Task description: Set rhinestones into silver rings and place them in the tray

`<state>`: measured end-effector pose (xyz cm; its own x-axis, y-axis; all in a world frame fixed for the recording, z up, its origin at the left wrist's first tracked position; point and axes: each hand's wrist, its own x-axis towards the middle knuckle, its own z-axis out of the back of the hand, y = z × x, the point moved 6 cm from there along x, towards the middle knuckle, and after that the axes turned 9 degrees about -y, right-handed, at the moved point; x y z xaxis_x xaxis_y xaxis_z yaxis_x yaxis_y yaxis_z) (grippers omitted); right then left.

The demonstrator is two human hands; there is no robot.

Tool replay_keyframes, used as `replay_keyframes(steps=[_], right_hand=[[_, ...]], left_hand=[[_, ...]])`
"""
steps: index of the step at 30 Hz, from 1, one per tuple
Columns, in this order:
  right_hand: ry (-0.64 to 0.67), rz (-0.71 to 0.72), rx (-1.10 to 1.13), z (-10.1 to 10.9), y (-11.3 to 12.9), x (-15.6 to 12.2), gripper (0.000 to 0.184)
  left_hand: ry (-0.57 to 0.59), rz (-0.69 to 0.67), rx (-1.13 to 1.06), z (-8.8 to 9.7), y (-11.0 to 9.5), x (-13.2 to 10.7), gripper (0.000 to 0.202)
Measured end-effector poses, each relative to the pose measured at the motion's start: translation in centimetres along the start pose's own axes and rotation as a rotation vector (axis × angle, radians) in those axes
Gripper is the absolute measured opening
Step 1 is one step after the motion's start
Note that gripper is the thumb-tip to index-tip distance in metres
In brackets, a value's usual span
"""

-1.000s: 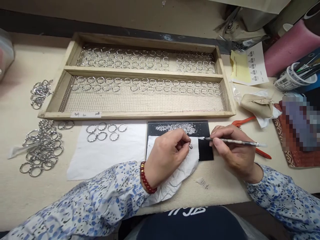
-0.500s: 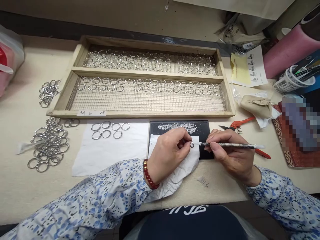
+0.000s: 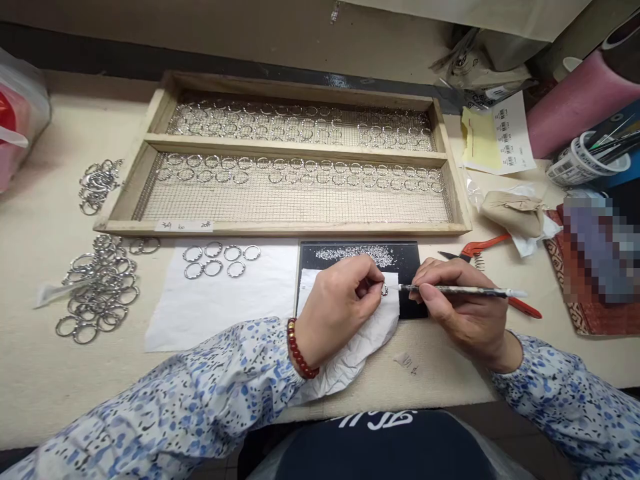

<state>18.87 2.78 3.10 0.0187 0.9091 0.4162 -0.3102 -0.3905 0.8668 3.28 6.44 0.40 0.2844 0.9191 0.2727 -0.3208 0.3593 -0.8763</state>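
Far left of the black rectangular board [image 3: 410, 260], a translucent plastic container [image 3: 36, 90] is running out of frame. Over the board, the left hand [image 3: 343, 300], curled closed, is pinching and mostly hiding a silver metal ring [image 3: 385, 289]; at the board's right, the right hand [image 3: 463, 307] is gripping a mottled pen-like rod [image 3: 470, 291], its tip looking indistinct.

Soft light brightens a flat cream worktop [image 3: 30, 387] and glints on round silver metal rings [image 3: 103, 251]; blocky pixelation masks a patch at right.

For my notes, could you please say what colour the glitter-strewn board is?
The board is black, showing best in the head view.
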Motion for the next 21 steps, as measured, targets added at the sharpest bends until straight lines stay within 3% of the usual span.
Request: replay_keyframes(steps=[21], right_hand=[[-0.003, 0.005, 0.009, 0.07, -0.08, 0.0, 0.012]], left_hand=[[-0.003, -0.011, 0.004, 0.03, -0.14, -0.06, 0.015]])
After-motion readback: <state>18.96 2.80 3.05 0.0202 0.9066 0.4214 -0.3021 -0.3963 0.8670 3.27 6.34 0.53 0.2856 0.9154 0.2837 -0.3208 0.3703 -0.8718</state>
